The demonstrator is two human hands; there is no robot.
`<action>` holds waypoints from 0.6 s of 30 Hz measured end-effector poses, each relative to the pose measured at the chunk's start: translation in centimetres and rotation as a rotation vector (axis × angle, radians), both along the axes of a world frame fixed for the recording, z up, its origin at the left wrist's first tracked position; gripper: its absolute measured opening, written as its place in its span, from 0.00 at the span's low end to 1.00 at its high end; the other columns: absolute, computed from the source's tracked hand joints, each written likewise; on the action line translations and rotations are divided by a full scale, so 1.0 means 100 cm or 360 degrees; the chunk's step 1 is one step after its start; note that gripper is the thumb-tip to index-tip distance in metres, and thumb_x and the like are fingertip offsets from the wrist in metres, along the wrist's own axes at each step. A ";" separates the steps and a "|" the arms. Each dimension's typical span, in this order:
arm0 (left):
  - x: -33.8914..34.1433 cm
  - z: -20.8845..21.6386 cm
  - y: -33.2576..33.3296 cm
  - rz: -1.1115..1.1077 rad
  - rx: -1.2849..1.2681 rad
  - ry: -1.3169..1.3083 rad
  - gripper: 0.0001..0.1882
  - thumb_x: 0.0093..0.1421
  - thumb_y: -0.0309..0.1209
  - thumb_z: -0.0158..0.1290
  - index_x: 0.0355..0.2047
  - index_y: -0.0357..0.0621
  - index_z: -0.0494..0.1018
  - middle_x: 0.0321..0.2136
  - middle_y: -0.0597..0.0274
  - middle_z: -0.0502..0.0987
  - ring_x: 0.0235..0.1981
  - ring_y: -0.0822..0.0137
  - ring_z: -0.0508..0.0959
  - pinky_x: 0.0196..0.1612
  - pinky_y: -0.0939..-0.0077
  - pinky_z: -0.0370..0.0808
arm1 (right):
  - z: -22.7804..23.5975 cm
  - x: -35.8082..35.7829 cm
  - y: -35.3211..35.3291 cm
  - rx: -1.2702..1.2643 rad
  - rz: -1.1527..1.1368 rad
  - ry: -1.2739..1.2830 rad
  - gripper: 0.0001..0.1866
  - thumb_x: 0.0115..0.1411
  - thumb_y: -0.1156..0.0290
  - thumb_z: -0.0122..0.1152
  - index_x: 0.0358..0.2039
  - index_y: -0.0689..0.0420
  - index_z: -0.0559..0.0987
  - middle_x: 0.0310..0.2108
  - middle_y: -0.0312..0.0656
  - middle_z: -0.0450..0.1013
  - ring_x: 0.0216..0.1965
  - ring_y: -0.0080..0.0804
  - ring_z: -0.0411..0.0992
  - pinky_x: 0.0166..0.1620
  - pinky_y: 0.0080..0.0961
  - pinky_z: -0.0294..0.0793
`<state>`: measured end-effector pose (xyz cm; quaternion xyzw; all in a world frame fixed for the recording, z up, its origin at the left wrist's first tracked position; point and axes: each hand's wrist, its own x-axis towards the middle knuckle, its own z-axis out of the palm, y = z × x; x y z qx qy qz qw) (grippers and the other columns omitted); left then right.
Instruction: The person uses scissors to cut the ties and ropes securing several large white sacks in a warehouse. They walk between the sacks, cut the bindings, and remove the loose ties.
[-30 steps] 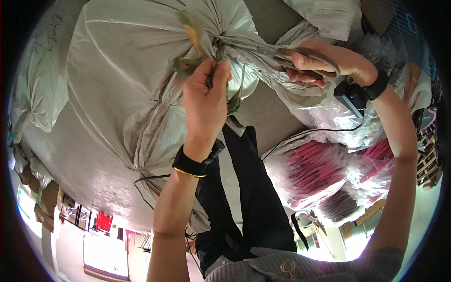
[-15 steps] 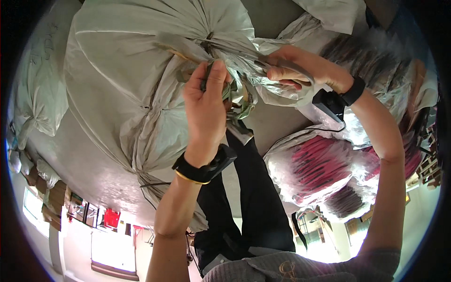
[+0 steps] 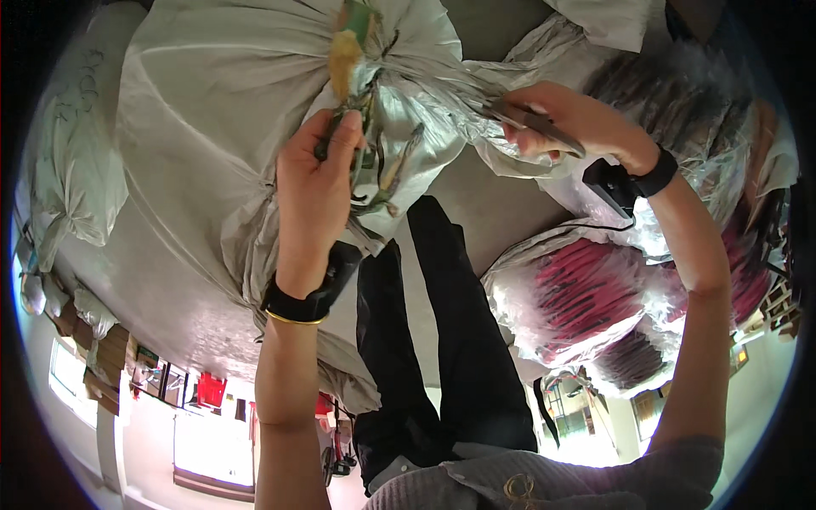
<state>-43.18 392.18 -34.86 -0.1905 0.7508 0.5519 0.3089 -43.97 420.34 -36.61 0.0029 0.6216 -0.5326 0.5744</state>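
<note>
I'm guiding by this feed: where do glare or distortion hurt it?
Head view: large lower-left opening washed out white; head view: glare on the plastic-wrapped pink bundle; head view: outer edges curved, rim black; head view: left hand and right hand fairly clear.

blown-out window (image 3: 212, 446) glare — dark, warped edges

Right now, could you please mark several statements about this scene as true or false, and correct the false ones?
1. The right hand holds grey-brown-handled scissors. True.
2. The left hand is empty. False: it pinches green-and-yellow flat strips.
3. The large off-white sack is gathered into folds. True.
4. The clear plastic bag with pink contents lies at picture left. False: picture right.
5. The person wears long black trousers. True.
</note>
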 end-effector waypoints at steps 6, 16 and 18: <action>0.066 -0.002 -0.009 -0.0353 0.0042 -0.0557 0.16 0.59 0.41 0.48 0.29 0.37 0.72 0.21 0.62 0.72 0.22 0.73 0.70 0.30 0.76 0.67 | 0.046 0.017 0.020 -0.0129 -0.0303 0.0203 0.50 0.41 0.24 0.46 0.44 0.63 0.69 0.28 0.33 0.65 0.28 0.18 0.62 0.29 0.16 0.61; 0.122 0.093 -0.033 -0.0465 -0.0080 -0.0479 0.16 0.61 0.37 0.48 0.23 0.35 0.67 0.15 0.66 0.64 0.19 0.77 0.61 0.23 0.80 0.60 | 0.080 0.131 0.043 0.0062 -0.1559 0.0436 0.44 0.50 0.25 0.32 0.33 0.61 0.67 0.21 0.34 0.62 0.20 0.21 0.59 0.25 0.16 0.55; 0.127 0.115 -0.063 -0.0329 -0.0248 -0.0353 0.17 0.62 0.37 0.47 0.22 0.36 0.67 0.15 0.69 0.63 0.19 0.78 0.59 0.22 0.80 0.58 | 0.084 0.168 0.042 -0.0043 -0.1487 0.0322 0.41 0.52 0.27 0.33 0.32 0.61 0.66 0.20 0.34 0.61 0.20 0.22 0.60 0.25 0.17 0.56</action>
